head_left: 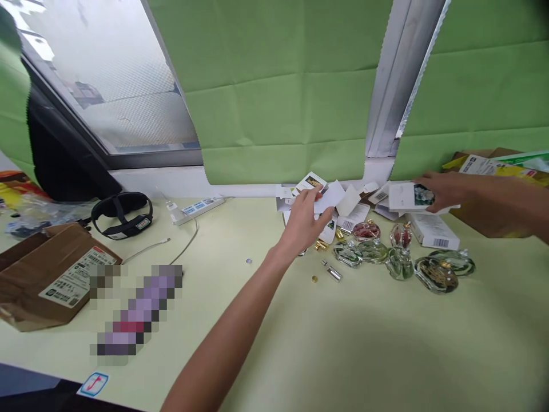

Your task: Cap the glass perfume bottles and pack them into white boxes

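My left hand lies on a heap of small white cardboard boxes, fingers stretched and thumb apart. A white box with a gold picture sticks out beyond its fingertips. Farther right, my right hand grips a white box with a dark green picture on one end. Below the boxes lie several oval glass bottles, among them a red one, a green one and a dark gold one. A silver tube, a round gold cap and gold fittings are near my left hand.
Another white box lies right of the heap, before a cardboard carton. At left are a brown carton, a black head strap, a power strip and a blurred purple object. Green curtains hang behind.
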`<state>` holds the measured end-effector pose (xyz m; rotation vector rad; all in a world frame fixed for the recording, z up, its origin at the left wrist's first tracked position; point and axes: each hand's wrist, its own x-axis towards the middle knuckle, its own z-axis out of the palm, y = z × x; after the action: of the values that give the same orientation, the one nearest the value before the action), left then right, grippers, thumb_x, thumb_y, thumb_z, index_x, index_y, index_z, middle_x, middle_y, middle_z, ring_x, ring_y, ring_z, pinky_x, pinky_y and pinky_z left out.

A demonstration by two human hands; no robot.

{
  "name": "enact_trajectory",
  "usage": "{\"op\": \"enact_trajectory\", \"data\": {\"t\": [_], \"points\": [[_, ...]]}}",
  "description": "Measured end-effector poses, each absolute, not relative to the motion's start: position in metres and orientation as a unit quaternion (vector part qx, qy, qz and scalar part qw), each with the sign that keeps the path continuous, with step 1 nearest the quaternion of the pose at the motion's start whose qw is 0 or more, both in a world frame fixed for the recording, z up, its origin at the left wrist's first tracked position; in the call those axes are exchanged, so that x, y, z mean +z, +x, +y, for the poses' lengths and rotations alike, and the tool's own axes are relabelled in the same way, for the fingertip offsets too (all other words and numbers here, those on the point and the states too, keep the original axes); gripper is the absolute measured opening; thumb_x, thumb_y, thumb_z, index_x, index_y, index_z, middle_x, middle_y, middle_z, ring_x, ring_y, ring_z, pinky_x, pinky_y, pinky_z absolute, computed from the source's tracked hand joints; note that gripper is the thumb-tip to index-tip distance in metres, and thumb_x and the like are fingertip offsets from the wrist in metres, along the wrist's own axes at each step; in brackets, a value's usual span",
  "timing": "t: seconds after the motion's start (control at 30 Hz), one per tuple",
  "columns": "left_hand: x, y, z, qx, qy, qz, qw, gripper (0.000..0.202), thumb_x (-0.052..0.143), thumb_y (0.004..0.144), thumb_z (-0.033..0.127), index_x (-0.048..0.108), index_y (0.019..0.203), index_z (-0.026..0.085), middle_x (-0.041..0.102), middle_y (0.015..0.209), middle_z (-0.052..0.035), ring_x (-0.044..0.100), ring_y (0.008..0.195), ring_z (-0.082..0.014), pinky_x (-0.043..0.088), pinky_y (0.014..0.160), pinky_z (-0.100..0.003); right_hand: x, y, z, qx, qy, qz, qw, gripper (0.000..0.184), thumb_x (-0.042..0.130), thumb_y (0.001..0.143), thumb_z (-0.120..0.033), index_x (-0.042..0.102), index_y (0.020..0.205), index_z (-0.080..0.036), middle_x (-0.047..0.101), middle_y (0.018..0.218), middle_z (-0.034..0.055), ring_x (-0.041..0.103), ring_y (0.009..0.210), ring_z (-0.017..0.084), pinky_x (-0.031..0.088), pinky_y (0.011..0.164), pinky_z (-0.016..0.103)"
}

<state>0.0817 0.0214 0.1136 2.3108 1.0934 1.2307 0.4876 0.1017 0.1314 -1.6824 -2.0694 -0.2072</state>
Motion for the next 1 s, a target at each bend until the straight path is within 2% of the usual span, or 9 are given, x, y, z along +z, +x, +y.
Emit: {"op": "enact_trajectory", "data": {"t": [0.1,0.13,0.17,0.23,0.3,0.4,0.47,0.83,1.0], "points": [[0.110,0.088,0.006,0.454,0.807,0.320,0.201,0.039,0.056,0.095,0.035,0.050,0.132,0.023,0.062,0.117,-0.0096,0.061,0.108,-0.0213,0.052,0.092,-0.039,0.160,0.482,0.067,-0.029,-0.623,-0.766,0.154,0.055,0.090,0.041,-0.021,0.076,0.092,-0.006,0.071,0.086,0.0151,0.061,0.068,0.020,0.043,0.065,0.035],[0.109,0.089,0.002,0.447,0.814,0.300,0.217,0.040,0.056,0.095,0.036,0.050,0.133,0.024,0.062,0.119,-0.0101,0.062,0.108,-0.0211,0.054,0.090,-0.038,0.166,0.474,0.051,-0.013,-0.622,-0.771,0.135,0.059,0.088,0.051,-0.029,0.073,0.104,-0.007,0.072,0.094,0.0167,0.063,0.077,0.023,0.044,0.069,0.036],[0.110,0.091,-0.002,0.434,0.822,0.282,0.236,0.044,0.057,0.095,0.039,0.048,0.136,0.025,0.060,0.125,-0.0112,0.062,0.109,-0.0216,0.056,0.088,-0.037,0.170,0.463,0.034,0.000,-0.637,-0.761,0.121,0.067,0.083,0.062,-0.036,0.066,0.121,-0.008,0.071,0.104,0.0186,0.064,0.083,0.024,0.044,0.072,0.038],[0.113,0.091,-0.007,0.398,0.833,0.257,0.286,0.056,0.056,0.094,0.043,0.038,0.145,0.028,0.052,0.137,-0.0136,0.064,0.110,-0.0221,0.060,0.083,-0.034,0.169,0.434,-0.001,0.032,-0.622,-0.776,0.100,0.083,0.079,0.070,-0.042,0.048,0.142,-0.015,0.067,0.117,0.0188,0.065,0.092,0.027,0.046,0.075,0.038],[0.116,0.090,-0.009,0.361,0.834,0.235,0.345,0.059,0.051,0.097,0.044,0.030,0.150,0.029,0.053,0.137,-0.0141,0.069,0.099,-0.0195,0.062,0.076,-0.032,0.161,0.400,-0.031,0.016,-0.545,-0.829,0.129,0.091,0.079,0.069,-0.038,0.038,0.148,-0.021,0.061,0.129,0.0172,0.061,0.107,0.030,0.048,0.084,0.037],[0.120,0.086,-0.011,0.334,0.843,0.196,0.373,0.049,0.046,0.100,0.036,0.035,0.148,0.030,0.067,0.117,-0.0092,0.071,0.075,-0.0138,0.064,0.067,-0.031,0.148,0.361,-0.056,-0.037,-0.474,-0.870,0.135,0.091,0.077,0.069,-0.045,0.034,0.147,-0.027,0.059,0.127,0.0137,0.057,0.113,0.032,0.049,0.089,0.042],[0.121,0.084,-0.013,0.325,0.854,0.182,0.363,0.047,0.047,0.100,0.031,0.040,0.146,0.030,0.070,0.109,-0.0066,0.071,0.071,-0.0130,0.064,0.064,-0.030,0.144,0.348,-0.061,-0.056,-0.471,-0.873,0.116,0.085,0.072,0.073,-0.051,0.034,0.145,-0.028,0.061,0.120,0.0121,0.056,0.109,0.033,0.049,0.085,0.045],[0.132,0.084,-0.015,0.314,0.836,0.213,0.397,0.049,0.056,0.090,0.023,0.051,0.138,0.026,0.068,0.112,-0.0071,0.069,0.076,-0.0172,0.061,0.061,-0.033,0.164,0.328,-0.065,-0.166,-0.456,-0.872,0.067,0.071,0.067,0.075,-0.045,0.044,0.138,-0.023,0.061,0.106,0.0128,0.055,0.097,0.033,0.043,0.079,0.046],[0.141,0.054,0.004,0.475,0.724,0.249,0.433,0.047,0.040,0.091,0.013,0.049,0.135,0.025,0.067,0.114,-0.0065,0.072,0.082,-0.0154,0.064,0.071,-0.036,0.205,0.362,-0.027,-0.120,-0.538,-0.827,0.116,0.082,0.072,0.072,-0.060,0.048,0.139,-0.020,0.066,0.114,0.0148,0.060,0.097,0.030,0.043,0.079,0.042]]}}
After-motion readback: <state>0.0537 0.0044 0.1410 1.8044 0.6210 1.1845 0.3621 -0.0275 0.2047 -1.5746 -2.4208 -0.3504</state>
